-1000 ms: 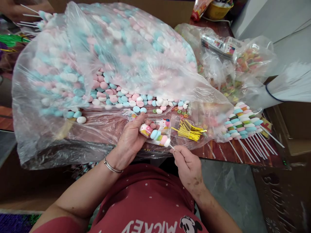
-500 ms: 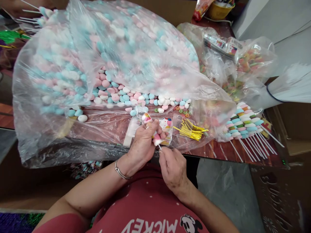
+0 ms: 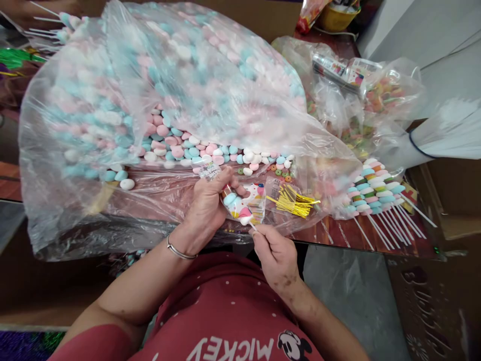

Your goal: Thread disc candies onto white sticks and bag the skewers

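Observation:
My left hand (image 3: 207,203) is closed around the upper part of a marshmallow skewer (image 3: 232,201), which seems to be inside a clear printed wrapper (image 3: 210,171). Blue, pink and white pieces show below its fingers. My right hand (image 3: 277,254) pinches the skewer's white stick (image 3: 252,225) at the lower end. Behind the skewer lies a stack of printed bags (image 3: 257,190). To the right, gold twist ties (image 3: 295,201) are spread on a clear packet. Part of the skewer is hidden by my left fingers.
A large clear bag (image 3: 210,85) of pastel marshmallows covers much of the table. Finished-looking marshmallow skewers (image 3: 378,188) lie in a pile at right. Bags of ring candies (image 3: 387,95) and a bundle of white sticks (image 3: 451,133) stand behind. Cardboard boxes (image 3: 424,301) sit below.
My left hand has moved up and left along the skewer, showing more of its lower pieces and the wrapper's top. My right hand has shifted slightly right, still pinching the stick.

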Demonstrator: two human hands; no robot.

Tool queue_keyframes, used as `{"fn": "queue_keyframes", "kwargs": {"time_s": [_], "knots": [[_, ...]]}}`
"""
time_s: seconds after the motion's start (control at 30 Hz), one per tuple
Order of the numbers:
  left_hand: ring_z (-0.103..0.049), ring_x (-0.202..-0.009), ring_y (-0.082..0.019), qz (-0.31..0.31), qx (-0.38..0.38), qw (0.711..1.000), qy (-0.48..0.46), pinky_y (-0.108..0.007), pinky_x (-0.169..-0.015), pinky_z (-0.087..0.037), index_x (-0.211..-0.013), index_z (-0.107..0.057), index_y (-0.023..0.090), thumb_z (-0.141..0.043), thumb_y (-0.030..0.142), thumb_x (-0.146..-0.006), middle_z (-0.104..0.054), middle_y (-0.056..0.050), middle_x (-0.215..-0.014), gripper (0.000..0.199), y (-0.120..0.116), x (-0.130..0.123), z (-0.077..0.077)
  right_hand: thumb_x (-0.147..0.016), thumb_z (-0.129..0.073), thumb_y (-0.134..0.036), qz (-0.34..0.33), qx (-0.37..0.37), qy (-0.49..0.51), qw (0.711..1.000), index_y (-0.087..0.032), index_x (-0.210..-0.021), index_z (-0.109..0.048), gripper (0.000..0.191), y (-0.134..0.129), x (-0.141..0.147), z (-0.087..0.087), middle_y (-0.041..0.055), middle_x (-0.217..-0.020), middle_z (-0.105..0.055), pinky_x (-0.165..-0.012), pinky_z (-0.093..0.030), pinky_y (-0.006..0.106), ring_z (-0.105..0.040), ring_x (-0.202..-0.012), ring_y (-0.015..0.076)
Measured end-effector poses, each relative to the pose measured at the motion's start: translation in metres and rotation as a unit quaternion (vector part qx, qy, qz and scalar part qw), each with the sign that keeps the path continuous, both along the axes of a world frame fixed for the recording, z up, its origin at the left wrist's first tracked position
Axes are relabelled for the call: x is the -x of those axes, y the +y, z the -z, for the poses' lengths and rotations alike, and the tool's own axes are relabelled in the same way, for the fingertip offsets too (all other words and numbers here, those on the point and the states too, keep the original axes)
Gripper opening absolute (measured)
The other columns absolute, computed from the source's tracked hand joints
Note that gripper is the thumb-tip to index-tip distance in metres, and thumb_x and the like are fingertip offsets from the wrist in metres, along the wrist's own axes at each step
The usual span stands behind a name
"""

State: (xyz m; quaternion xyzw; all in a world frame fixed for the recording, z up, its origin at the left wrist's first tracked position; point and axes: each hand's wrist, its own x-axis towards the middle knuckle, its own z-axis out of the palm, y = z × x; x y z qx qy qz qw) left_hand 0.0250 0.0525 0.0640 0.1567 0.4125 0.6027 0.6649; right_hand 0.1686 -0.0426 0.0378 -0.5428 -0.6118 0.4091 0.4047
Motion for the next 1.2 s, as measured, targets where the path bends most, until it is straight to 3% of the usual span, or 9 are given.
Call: {"fn": "queue_keyframes", "kwargs": {"time_s": [0.2, 0.37, 0.5, 0.63, 0.73, 0.83, 0.93, 1.0, 1.2], "knots": [[-0.054, -0.044, -0.008, -0.023, 0.030, 0.999, -0.021, -0.022, -0.052, -0.052, -0.070, -0.060, 0.013, -0.079, 0.025, -0.070, -0.053, 0.006, -0.051, 0.023, 0.001, 0.001, 0.007, -0.092, -0.049, -0.035, 0.038, 0.140, 0.203, 0.968, -0.018, -0.079, -0.061, 0.025, 0.000, 0.000, 0.003, -0.0092, -0.046, -0.037, -0.040, -0.023, 0.020, -0.029, -0.040, 0.0063], [-0.055, -0.045, -0.009, -0.030, 0.060, 0.998, -0.022, -0.024, -0.052, -0.053, -0.071, -0.060, 0.012, -0.075, 0.023, -0.076, -0.057, 0.004, -0.054, 0.019, 0.007, 0.008, 0.009, -0.093, -0.048, -0.034, 0.038, 0.141, 0.185, 0.972, -0.018, -0.077, -0.060, 0.025, 0.002, -0.002, 0.003, -0.0095, -0.046, -0.037, -0.039, -0.022, 0.020, -0.028, -0.039, 0.0064], [-0.055, -0.043, -0.010, -0.013, 0.098, 0.995, -0.012, -0.025, -0.051, -0.054, -0.070, -0.057, 0.013, -0.074, 0.024, -0.078, -0.056, 0.003, -0.052, 0.022, 0.011, 0.009, 0.010, -0.096, -0.045, -0.026, 0.023, -0.036, -0.041, 0.998, -0.019, -0.080, -0.062, 0.024, 0.003, -0.004, 0.002, -0.0057, -0.051, -0.047, -0.046, -0.031, 0.023, -0.039, -0.044, 0.0088], [-0.055, -0.044, -0.009, 0.008, 0.101, 0.995, -0.017, -0.023, -0.049, -0.052, -0.070, -0.054, 0.014, -0.078, 0.026, -0.075, -0.056, 0.004, -0.052, 0.027, 0.005, 0.003, 0.011, -0.093, -0.050, -0.013, 0.039, -0.299, -0.307, 0.903, -0.017, -0.077, -0.064, 0.021, 0.006, 0.001, 0.005, -0.0021, -0.051, -0.053, -0.056, -0.032, 0.030, -0.043, -0.048, 0.0118], [-0.052, -0.044, -0.008, 0.020, 0.069, 0.997, -0.028, -0.023, -0.049, -0.051, -0.071, -0.053, 0.016, -0.082, 0.027, -0.071, -0.054, 0.006, -0.053, 0.031, -0.008, -0.009, 0.011, -0.093, -0.051, -0.010, 0.041, -0.342, -0.355, 0.869, -0.017, -0.074, -0.062, 0.023, 0.010, 0.009, 0.009, -0.0022, -0.049, -0.051, -0.056, -0.031, 0.031, -0.043, -0.047, 0.0125], [-0.051, -0.044, -0.007, 0.032, 0.029, 0.998, -0.039, -0.022, -0.050, -0.051, -0.071, -0.053, 0.016, -0.084, 0.030, -0.067, -0.053, 0.007, -0.054, 0.035, -0.022, -0.023, 0.008, -0.096, -0.046, -0.014, 0.035, -0.275, -0.293, 0.915, -0.019, -0.073, -0.058, 0.027, 0.012, 0.015, 0.013, -0.0015, -0.052, -0.054, -0.053, -0.032, 0.028, -0.046, -0.048, 0.0118], [-0.051, -0.046, -0.007, 0.039, 0.009, 0.999, -0.035, -0.022, -0.053, -0.051, -0.075, -0.055, 0.017, -0.087, 0.031, -0.062, -0.054, 0.007, -0.053, 0.038, -0.032, -0.033, 0.005, -0.099, -0.040, -0.023, 0.019, -0.107, -0.128, 0.986, -0.020, -0.076, -0.056, 0.028, 0.012, 0.016, 0.012, -0.0039, -0.055, -0.053, -0.048, -0.035, 0.022, -0.044, -0.045, 0.0092], [-0.052, -0.046, -0.007, 0.039, -0.003, 0.999, -0.026, -0.022, -0.054, -0.052, -0.075, -0.055, 0.017, -0.088, 0.032, -0.061, -0.055, 0.007, -0.052, 0.039, -0.032, -0.034, 0.004, -0.099, -0.041, -0.029, 0.007, -0.022, -0.043, 0.999, -0.020, -0.081, -0.057, 0.026, 0.012, 0.013, 0.009, -0.0057, -0.056, -0.053, -0.047, -0.037, 0.020, -0.045, -0.044, 0.0083], [-0.049, -0.044, -0.005, 0.008, -0.036, 0.999, -0.009, -0.022, -0.053, -0.051, -0.070, -0.054, 0.017, -0.087, 0.032, -0.064, -0.053, 0.008, -0.054, 0.036, -0.021, -0.027, 0.006, -0.095, -0.048, -0.025, 0.016, -0.107, -0.121, 0.987, -0.019, -0.085, -0.062, 0.019, 0.007, 0.005, -0.001, -0.0005, -0.066, -0.064, -0.059, -0.045, 0.021, -0.059, -0.057, 0.0110]]}}
